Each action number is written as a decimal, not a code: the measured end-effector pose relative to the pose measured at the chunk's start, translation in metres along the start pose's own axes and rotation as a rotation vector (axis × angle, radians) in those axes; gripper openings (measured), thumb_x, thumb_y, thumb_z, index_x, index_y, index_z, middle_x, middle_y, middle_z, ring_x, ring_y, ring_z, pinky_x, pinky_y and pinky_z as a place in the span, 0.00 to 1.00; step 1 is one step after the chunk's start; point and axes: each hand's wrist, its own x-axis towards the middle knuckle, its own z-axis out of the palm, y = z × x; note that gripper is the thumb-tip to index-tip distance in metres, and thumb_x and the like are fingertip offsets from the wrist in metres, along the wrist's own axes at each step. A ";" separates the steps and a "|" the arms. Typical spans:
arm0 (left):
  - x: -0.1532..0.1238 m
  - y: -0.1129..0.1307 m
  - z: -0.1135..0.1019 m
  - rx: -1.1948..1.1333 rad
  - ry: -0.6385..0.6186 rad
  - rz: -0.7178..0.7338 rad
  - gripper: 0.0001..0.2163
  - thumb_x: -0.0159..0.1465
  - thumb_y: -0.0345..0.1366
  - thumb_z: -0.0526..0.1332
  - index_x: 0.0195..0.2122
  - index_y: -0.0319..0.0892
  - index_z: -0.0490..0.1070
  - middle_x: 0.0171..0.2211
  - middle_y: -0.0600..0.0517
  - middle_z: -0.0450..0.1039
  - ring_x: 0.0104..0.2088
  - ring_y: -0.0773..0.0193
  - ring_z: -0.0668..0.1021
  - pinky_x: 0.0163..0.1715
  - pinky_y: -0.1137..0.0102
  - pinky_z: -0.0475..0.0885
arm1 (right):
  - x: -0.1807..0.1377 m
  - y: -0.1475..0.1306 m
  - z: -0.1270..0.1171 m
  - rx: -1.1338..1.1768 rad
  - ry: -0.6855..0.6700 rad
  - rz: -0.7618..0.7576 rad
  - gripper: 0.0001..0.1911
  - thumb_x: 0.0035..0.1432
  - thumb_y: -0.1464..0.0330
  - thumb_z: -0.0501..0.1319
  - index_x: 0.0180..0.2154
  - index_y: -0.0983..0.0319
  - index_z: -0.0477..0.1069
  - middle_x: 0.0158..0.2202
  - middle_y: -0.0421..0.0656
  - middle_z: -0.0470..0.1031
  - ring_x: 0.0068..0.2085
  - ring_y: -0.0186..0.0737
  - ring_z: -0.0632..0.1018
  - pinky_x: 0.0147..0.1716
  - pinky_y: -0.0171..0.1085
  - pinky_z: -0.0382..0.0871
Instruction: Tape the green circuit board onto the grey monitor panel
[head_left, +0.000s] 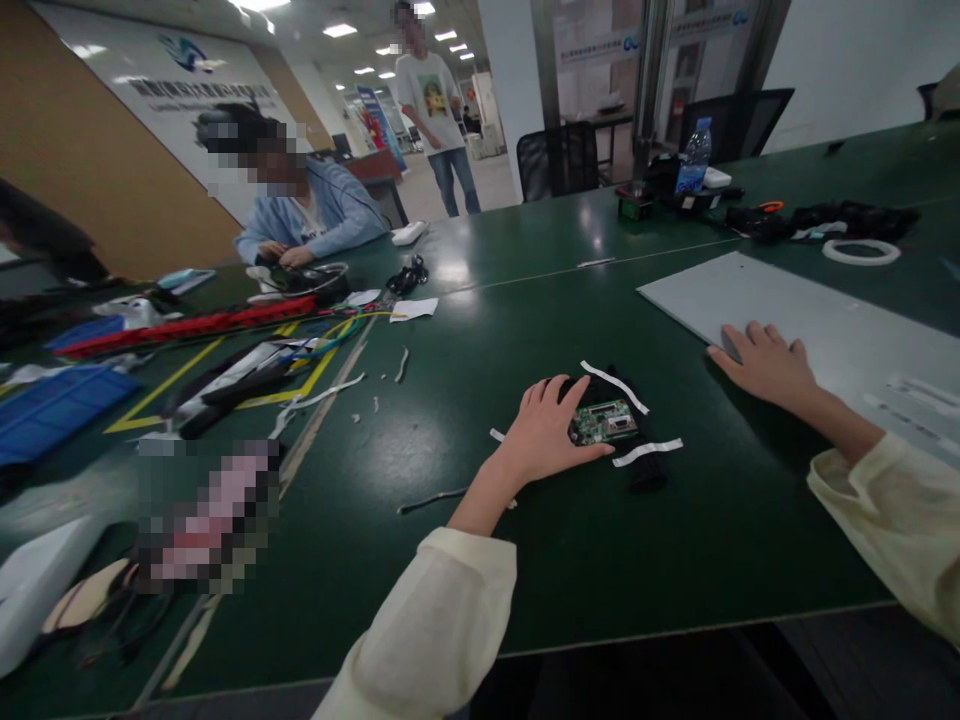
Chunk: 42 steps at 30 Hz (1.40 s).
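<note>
A small green circuit board [604, 423] lies on a black piece [646, 470] on the dark green table. White strips [648, 452] stick out around it, one above and one below on its right side. My left hand [546, 428] rests over the board's left end, fingers spread, with the thumb along its lower edge and the index finger near its upper edge. The hand hides that end of the board. To the right, my right hand [772, 372] lies flat with fingers apart on the left part of a large pale grey panel [817, 300].
Left on the table [442, 400] are a blue tray [60, 410], a red strip [195, 325], cables and scraps. A water bottle [694, 158] and a white tape roll [861, 252] stand at the far right. One person [311, 205] sits opposite; another [433, 105] stands behind.
</note>
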 end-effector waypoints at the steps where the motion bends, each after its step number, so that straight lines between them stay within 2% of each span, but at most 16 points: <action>1: 0.000 -0.001 -0.001 0.000 0.004 -0.003 0.41 0.55 0.63 0.54 0.65 0.50 0.46 0.65 0.46 0.48 0.64 0.41 0.52 0.60 0.46 0.53 | -0.001 -0.004 0.000 0.004 0.000 -0.027 0.35 0.60 0.46 0.37 0.57 0.61 0.58 0.55 0.59 0.60 0.55 0.63 0.62 0.46 0.64 0.57; 6: -0.002 -0.005 -0.007 0.017 0.041 0.005 0.41 0.55 0.62 0.56 0.65 0.50 0.45 0.64 0.46 0.48 0.64 0.41 0.52 0.60 0.46 0.52 | -0.012 -0.026 -0.001 0.016 0.025 -0.161 0.36 0.61 0.46 0.37 0.60 0.60 0.56 0.61 0.56 0.55 0.59 0.61 0.58 0.50 0.61 0.56; 13: -0.002 -0.002 -0.013 -0.009 0.080 0.031 0.40 0.54 0.60 0.58 0.64 0.49 0.48 0.64 0.45 0.48 0.64 0.41 0.52 0.61 0.46 0.51 | -0.031 -0.059 -0.011 0.021 0.005 -0.317 0.36 0.62 0.47 0.37 0.62 0.60 0.53 0.63 0.54 0.52 0.62 0.59 0.55 0.54 0.59 0.53; 19: -0.005 -0.001 -0.030 -0.132 0.183 0.032 0.38 0.56 0.57 0.59 0.64 0.50 0.46 0.65 0.46 0.47 0.64 0.46 0.53 0.61 0.50 0.54 | -0.037 -0.066 -0.014 0.036 -0.023 -0.358 0.38 0.61 0.46 0.37 0.64 0.60 0.52 0.65 0.54 0.50 0.63 0.59 0.53 0.56 0.59 0.51; 26: -0.009 -0.013 -0.046 -0.128 0.308 0.026 0.38 0.56 0.54 0.61 0.64 0.49 0.46 0.64 0.46 0.49 0.63 0.47 0.56 0.61 0.51 0.54 | -0.044 -0.071 -0.021 0.089 -0.052 -0.419 0.37 0.61 0.46 0.39 0.64 0.59 0.51 0.66 0.51 0.48 0.64 0.58 0.52 0.58 0.58 0.50; 33: -0.013 -0.014 -0.061 -0.066 0.382 0.034 0.39 0.56 0.53 0.62 0.64 0.50 0.46 0.63 0.45 0.49 0.63 0.48 0.56 0.61 0.50 0.53 | -0.064 -0.085 -0.031 0.179 -0.064 -0.568 0.38 0.59 0.44 0.44 0.63 0.58 0.55 0.67 0.49 0.46 0.65 0.58 0.51 0.59 0.57 0.48; 38: -0.013 -0.008 -0.064 -0.020 0.398 0.052 0.40 0.55 0.53 0.62 0.64 0.49 0.46 0.64 0.45 0.49 0.63 0.47 0.54 0.62 0.50 0.51 | -0.084 -0.099 -0.041 0.236 -0.088 -0.714 0.38 0.58 0.44 0.47 0.64 0.57 0.53 0.66 0.49 0.48 0.65 0.56 0.50 0.60 0.56 0.48; 42: -0.012 -0.007 -0.065 -0.020 0.413 0.071 0.40 0.55 0.53 0.62 0.64 0.49 0.45 0.63 0.45 0.50 0.63 0.48 0.56 0.62 0.51 0.52 | -0.098 -0.110 -0.044 0.284 -0.127 -0.833 0.39 0.56 0.44 0.50 0.62 0.59 0.57 0.66 0.50 0.47 0.65 0.58 0.48 0.61 0.57 0.45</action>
